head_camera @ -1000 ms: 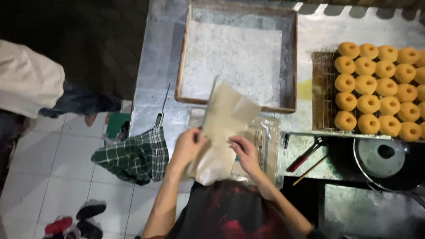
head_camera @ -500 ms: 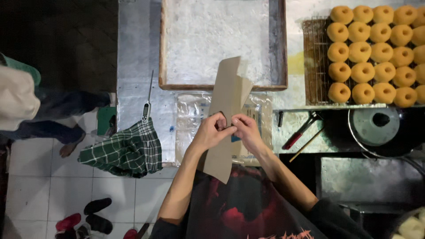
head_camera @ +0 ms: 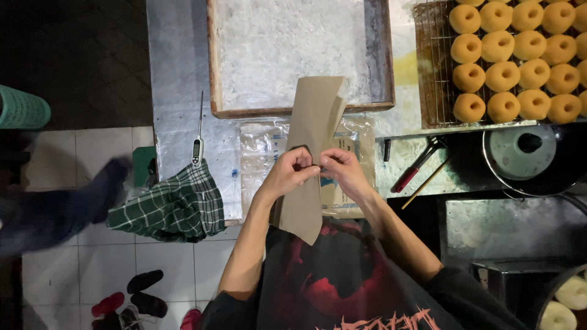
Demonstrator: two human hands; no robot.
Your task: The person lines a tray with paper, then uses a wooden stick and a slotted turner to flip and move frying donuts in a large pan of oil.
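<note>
at the centre of the frame the left hand [head_camera: 292,172] and right hand [head_camera: 343,171] both pinch a brown paper bag [head_camera: 310,153] above the metal table [head_camera: 174,73]; thin paper pulled unevenly could tear, or slip toward the floured tray [head_camera: 214,61] behind.

Both hands, left hand [head_camera: 292,174] and right hand [head_camera: 342,171], pinch a brown paper sheet [head_camera: 310,153] above the worktop's [head_camera: 177,91] near edge. A green checked cloth [head_camera: 174,205] hangs over that edge.

Matt brown paper bags [head_camera: 309,153] rest over a glossy clear plastic packet [head_camera: 263,146]. At twelve o'clock, the wooden tray [head_camera: 214,67] holds rough white powder. The metal tabletop [head_camera: 174,73] looks dull; the checked cloth [head_camera: 171,205] is soft.
</note>
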